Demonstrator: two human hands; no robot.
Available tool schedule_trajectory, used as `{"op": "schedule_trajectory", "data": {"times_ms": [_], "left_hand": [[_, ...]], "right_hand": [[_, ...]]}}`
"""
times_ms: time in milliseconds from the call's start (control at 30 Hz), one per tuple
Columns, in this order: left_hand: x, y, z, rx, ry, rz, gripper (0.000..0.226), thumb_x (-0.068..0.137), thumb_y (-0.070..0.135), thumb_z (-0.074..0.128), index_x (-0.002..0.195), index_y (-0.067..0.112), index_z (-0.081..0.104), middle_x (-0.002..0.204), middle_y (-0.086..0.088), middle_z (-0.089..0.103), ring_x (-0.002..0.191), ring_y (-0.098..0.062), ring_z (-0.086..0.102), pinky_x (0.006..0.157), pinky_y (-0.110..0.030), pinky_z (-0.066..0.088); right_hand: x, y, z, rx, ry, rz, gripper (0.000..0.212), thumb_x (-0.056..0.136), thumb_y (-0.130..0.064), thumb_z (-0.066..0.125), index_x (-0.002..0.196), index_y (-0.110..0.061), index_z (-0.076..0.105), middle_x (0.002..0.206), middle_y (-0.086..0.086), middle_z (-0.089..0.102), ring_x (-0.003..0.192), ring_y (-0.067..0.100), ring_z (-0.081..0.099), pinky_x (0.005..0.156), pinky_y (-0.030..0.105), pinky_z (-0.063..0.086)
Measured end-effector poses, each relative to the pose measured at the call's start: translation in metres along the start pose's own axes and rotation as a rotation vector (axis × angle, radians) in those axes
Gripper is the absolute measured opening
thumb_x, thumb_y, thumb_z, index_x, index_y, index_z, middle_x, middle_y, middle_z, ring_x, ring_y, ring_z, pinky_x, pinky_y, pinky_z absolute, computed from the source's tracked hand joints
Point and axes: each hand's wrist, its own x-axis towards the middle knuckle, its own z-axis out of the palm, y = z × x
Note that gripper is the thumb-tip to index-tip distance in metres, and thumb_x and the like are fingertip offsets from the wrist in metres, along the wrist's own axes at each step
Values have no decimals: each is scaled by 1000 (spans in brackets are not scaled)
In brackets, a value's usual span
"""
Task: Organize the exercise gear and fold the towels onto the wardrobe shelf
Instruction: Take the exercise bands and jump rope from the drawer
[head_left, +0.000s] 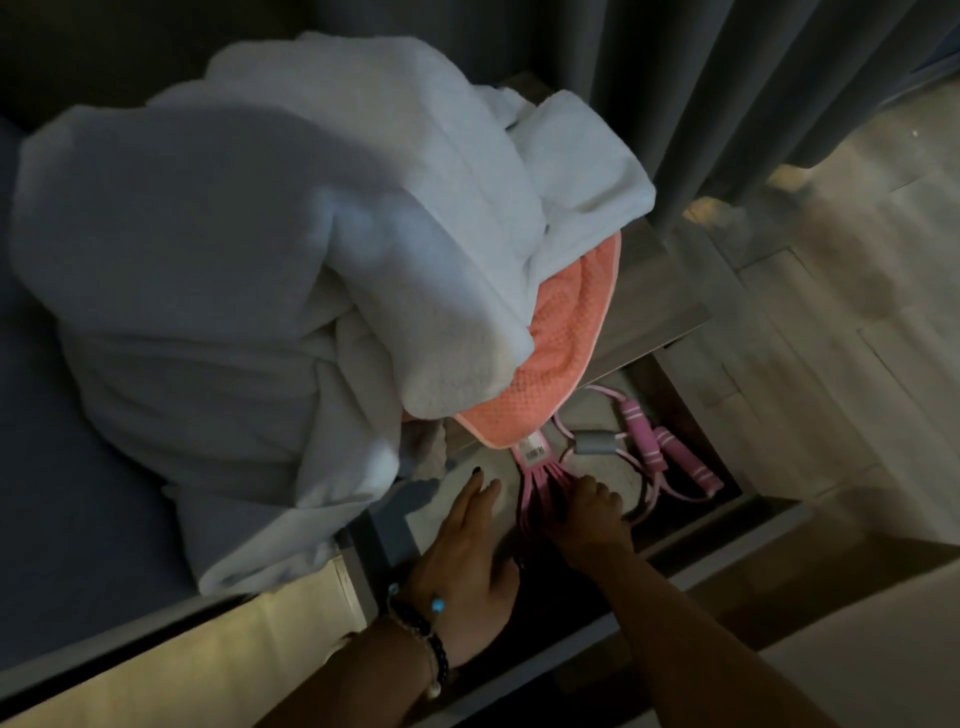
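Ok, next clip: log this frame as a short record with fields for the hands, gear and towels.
left hand: open, fingers straight, resting in the lower compartment
right hand: fingers curled on the pink resistance bands
jump rope: pink handles, lying to the right in the same compartment
white towels: unfolded heap on the shelf above
pink towel: under the white heap, edge hanging over
lighting: dim
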Motion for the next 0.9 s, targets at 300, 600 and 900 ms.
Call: {"op": "schedule_trajectory", "data": {"times_ms": [300, 600, 900], "left_hand": [[1, -12, 0, -94, -24, -126, 79, 95, 30, 55, 154, 24, 3, 161, 10, 1, 147, -7, 8, 110, -15, 10], [32, -1, 19, -737, 86, -378, 48, 93, 35, 58, 136, 18, 45, 129, 4, 55, 117, -11, 50, 96, -28, 38], [53, 14, 32, -1138, 7, -650, 19, 81, -1, 66, 99, -2, 71, 95, -21, 73, 92, -34, 69, 89, -47, 54]], "right_hand": [[2, -9, -8, 14, 155, -14, 33, 89, -40, 58, 108, -14, 57, 105, 7, 65, 97, 23, 61, 86, 39, 51], [-56, 4, -59, 610, 35, -114, 26, 73, -22, 80, 68, -12, 57, 78, 1, 72, 72, 15, 70, 71, 33, 58], [-103, 29, -63, 580, -121, -428, 4, 86, -13, 68, 90, -12, 68, 84, 6, 71, 70, 13, 68, 64, 25, 57]]}}
